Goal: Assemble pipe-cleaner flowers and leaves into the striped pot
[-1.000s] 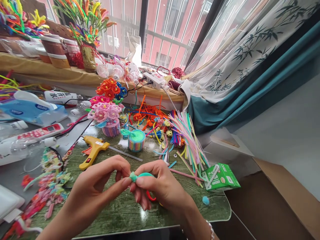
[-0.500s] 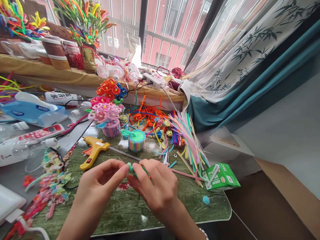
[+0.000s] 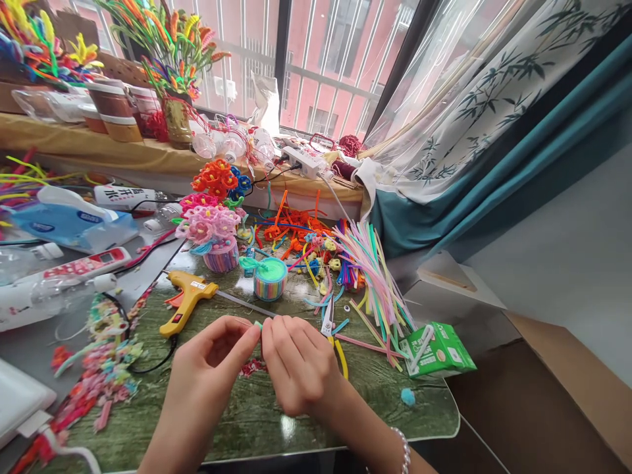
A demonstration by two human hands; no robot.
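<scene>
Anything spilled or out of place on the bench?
Coloured scraps lie strewn in a loose trail along the left of the table, like unswept offcuts. A blue pompom sits alone near the right corner, perhaps stray.

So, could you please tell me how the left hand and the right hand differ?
The left hand shows its thumb side, with a gap between thumb and forefinger; the right hand shows its back, its fingers bent. A beaded bracelet sits at the right hand's wrist, while none shows by the left hand. Both hands meet at a small green piece.
</scene>
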